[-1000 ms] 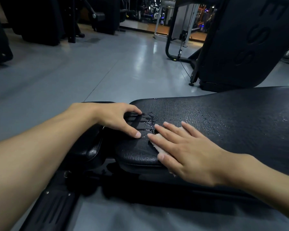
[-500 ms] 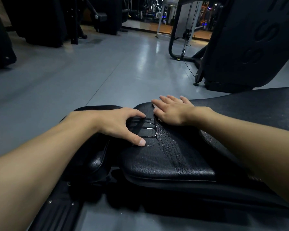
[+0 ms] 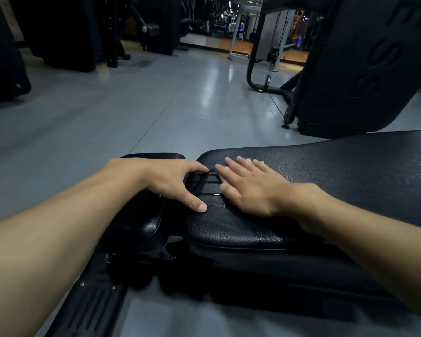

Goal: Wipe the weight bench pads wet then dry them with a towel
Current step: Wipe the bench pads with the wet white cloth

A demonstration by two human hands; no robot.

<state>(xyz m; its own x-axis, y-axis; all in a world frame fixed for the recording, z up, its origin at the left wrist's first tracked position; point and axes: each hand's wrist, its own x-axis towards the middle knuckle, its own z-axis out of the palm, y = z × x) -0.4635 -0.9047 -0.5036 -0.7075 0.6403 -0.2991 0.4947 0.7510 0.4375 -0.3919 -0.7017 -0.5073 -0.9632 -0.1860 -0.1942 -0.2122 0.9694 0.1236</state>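
1. One grey floor [image 3: 131,113], glossy, fills the upper left and middle of your view.
2. One big black machine panel [image 3: 362,69] stands upper right, with embossed letters on its face. One cable machine [image 3: 267,45] stands behind it, to its left.
3. Two bench pads, both black and textured. The long pad [image 3: 338,171] runs from centre to the right edge. The small pad [image 3: 153,155] sits just beside its left end, mostly hidden under your left forearm.
4. One ribbed black frame plate [image 3: 88,310] lies bottom left, below the small pad.
5. Two bare hands, both on the bench.
   - Your left hand [image 3: 165,178] has its fingers spread and bridges the gap between the two pads. The thumb tip and index tip rest on the long pad's left end. It grips nothing.
   - Your right hand [image 3: 253,188] lies flat, palm down, just beside the left one, with its fingers straight and slightly fanned. It presses down on the long pad's left end.
6. One pale cloth [image 3: 249,160] lies under your right hand. Only slivers show between the fingers, so you can't tell its size or fold.
7. About three wet streaks [image 3: 209,181] shine on the long pad between your two hands. Wet speckle also shows farther right on that pad.
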